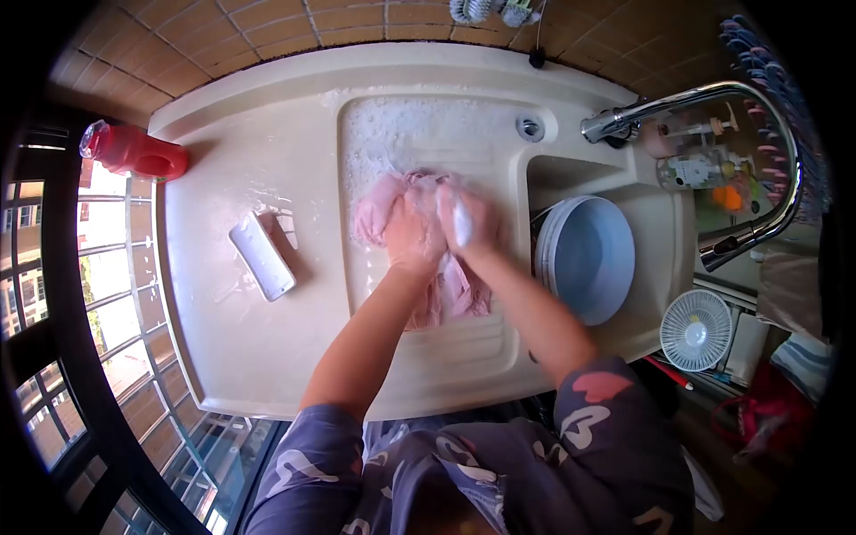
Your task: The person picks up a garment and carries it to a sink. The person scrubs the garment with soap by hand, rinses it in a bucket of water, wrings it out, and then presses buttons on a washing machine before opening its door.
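Observation:
A wet pink cloth (379,207) lies bunched up on the ribbed washboard part of the sink (473,352). My left hand (415,234) presses down on the cloth and grips it, its fingers partly buried in the folds. Close beside it, my right hand (477,218) is closed on the same cloth and somewhat blurred. White lather or a bit of soap (461,223) shows on the right hand; I cannot tell which. Part of the cloth spreads out below my wrists. Suds (379,134) cover the basin floor behind the hands.
On the left counter sit a white soap dish (261,256) and a red bottle (138,152). A white bucket (593,259) stands tilted in the deeper basin at right, near a chrome faucet (749,89). Pump bottles (691,171) and a small fan (695,330) are farther right.

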`<state>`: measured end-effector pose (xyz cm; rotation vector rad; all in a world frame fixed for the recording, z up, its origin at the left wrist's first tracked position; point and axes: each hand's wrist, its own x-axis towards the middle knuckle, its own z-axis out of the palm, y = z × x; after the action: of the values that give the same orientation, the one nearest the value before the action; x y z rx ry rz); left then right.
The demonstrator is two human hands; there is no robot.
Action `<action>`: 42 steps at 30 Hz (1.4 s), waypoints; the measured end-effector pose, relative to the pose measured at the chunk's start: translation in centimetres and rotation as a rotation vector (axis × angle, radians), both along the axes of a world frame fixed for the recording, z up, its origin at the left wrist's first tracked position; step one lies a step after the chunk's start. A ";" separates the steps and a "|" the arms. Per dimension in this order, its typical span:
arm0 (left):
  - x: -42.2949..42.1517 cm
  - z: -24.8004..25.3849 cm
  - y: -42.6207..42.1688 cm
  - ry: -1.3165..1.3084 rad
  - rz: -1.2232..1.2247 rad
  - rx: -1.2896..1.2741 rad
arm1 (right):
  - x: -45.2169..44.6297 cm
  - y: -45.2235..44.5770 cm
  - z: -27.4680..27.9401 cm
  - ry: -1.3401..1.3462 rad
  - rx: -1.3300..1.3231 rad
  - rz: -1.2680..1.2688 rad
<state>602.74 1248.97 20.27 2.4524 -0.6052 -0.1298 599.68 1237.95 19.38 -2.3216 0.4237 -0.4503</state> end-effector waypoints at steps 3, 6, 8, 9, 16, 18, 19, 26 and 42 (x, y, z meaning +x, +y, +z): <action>0.2 0.6 -0.8 -0.037 0.109 0.031 | 5.6 -2.4 0.3 -0.148 -0.371 0.087; -0.4 1.5 -1.0 -0.103 0.229 -0.071 | 8.5 -2.9 2.9 0.197 -0.175 0.104; 1.1 1.6 -1.3 -0.020 0.278 -0.018 | 7.6 -2.6 3.5 0.029 -0.142 0.011; 3.1 1.5 -1.0 -0.039 0.286 -0.018 | 5.4 -1.7 3.1 -0.201 -0.165 -0.026; 4.0 5.4 3.0 0.227 0.046 0.382 | -12.9 4.5 2.7 0.162 -0.365 0.346; 1.1 9.1 5.6 0.320 0.116 0.415 | -12.7 0.4 1.8 0.052 -0.213 0.329; -0.3 9.2 6.8 0.375 0.172 0.524 | -12.7 -2.0 0.6 -0.042 -0.130 0.290; -7.0 4.6 6.6 -0.063 -0.200 0.646 | -11.6 3.5 3.5 0.074 -0.401 -0.129; -4.6 2.4 0.5 -0.089 0.012 0.184 | 1.1 -0.6 3.8 0.324 0.033 0.053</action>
<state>598.09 1249.48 22.66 2.6505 -0.6417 -0.0743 600.74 1237.37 23.19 -2.3722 0.5174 -0.0393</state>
